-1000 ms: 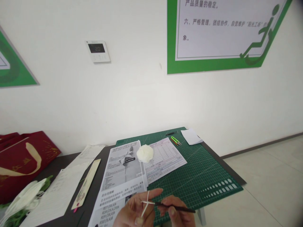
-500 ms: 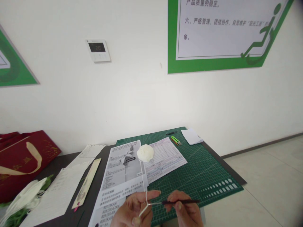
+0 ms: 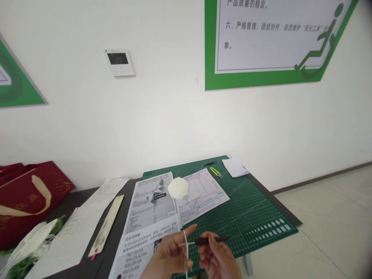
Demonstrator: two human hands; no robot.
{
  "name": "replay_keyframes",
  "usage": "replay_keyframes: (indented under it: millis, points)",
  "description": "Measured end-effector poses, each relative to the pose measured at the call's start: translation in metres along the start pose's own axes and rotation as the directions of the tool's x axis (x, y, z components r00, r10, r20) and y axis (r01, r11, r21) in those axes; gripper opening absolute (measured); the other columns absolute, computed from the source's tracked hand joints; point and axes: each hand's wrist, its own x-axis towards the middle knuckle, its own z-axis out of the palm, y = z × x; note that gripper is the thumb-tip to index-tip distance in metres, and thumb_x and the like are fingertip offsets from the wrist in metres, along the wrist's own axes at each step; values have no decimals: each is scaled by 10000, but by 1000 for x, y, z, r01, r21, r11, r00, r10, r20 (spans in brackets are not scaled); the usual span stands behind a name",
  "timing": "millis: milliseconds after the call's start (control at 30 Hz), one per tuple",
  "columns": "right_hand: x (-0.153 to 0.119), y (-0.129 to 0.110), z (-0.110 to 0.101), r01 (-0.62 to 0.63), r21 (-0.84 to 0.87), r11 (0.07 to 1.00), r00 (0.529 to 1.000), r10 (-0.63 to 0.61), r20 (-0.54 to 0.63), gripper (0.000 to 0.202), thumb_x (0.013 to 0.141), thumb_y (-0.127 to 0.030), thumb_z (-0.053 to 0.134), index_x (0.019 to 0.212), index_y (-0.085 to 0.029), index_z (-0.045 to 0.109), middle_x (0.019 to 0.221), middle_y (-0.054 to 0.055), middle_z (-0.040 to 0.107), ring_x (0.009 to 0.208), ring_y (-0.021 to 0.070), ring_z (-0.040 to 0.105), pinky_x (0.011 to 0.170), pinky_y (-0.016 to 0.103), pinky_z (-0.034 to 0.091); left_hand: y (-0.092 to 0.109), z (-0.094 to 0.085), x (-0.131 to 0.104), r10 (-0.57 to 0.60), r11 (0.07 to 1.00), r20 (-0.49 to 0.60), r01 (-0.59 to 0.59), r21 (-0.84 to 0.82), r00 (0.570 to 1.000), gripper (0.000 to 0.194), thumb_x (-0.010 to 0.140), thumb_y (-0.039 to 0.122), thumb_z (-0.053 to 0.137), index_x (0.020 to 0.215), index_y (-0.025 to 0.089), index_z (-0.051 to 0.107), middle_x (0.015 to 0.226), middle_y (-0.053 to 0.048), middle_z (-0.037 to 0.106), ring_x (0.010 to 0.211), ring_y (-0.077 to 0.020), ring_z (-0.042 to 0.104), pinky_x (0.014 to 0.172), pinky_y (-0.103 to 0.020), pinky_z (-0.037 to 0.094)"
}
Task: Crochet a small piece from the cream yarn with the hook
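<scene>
My right hand grips the dark handle of a crochet hook, its thin metal shaft pointing left towards my other hand. White yarn runs over the raised index finger of my left hand and down to its thumb, which pinches it. The hook's tip meets the yarn beside that index finger; whether a loop sits on it I cannot make out. A ball of white yarn lies on the printed sheets beyond my hands, its strand leading back towards me.
Beneath are a green cutting mat, a printed pattern sheet and a form. Green thread snips and white paper lie at the back. To the left are a bookmark-like strip, more papers and a red bag.
My left hand has moved right and turned, so the yarn now hangs nearly upright from its index finger. The right hand with the hook has shifted left and slightly up.
</scene>
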Motion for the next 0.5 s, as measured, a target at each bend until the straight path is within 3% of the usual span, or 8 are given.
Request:
replay_keyframes:
  millis: [67,200,367,500]
  points:
    - [0,2,2,45,-14,999,999,-46,-18,256,624,-335,781,751,-125,710,562,51,704,470,98,604,464,184,491,-4,6,0,12,998,-8,-12,60,1000,623,456,81,786,1054,208,670,538,30,551,518,-115,450,541,-254,314]
    - [1,4,5,157,-43,987,988,-157,3,210,649,-307,768,749,-131,712,572,54,712,483,105,613,477,187,494,-4,14,-2,80,997,50,-81,18,996,579,447,114,789,1013,185,691,545,23,548,576,-144,471,625,-295,348]
    - [2,5,2,140,-59,988,990,-139,24,217,666,-315,755,756,-122,713,594,69,720,488,105,616,477,186,490,6,11,-4,-1,1000,-14,1,-18,1000,684,489,48,739,1125,269,620,496,61,512,454,-79,380,477,-223,278]
    - [2,4,0,121,-70,990,992,-119,37,228,662,-324,757,755,-120,712,585,69,718,473,97,608,468,180,485,7,8,-3,-45,999,-13,45,-22,999,770,474,12,724,1181,278,572,481,68,499,445,-75,373,454,-212,265]
